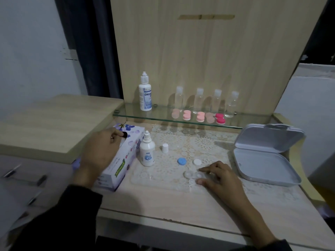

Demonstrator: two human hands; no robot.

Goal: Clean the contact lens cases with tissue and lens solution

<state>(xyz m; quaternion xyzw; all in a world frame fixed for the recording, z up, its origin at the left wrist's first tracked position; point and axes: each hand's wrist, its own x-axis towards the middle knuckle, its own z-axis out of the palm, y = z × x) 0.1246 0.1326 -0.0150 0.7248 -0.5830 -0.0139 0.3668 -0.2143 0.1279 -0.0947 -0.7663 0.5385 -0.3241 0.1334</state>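
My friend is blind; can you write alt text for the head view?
A person's left hand touches the top of a tissue box while the right hand holds an open clear lens case on a lace mat beside a solution bottle.

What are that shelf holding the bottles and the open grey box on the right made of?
The shelf looks like clear glass: see-through, with a greenish edge. The grey box seems matte plastic or painted metal; its smooth, dull surface leaves that open.
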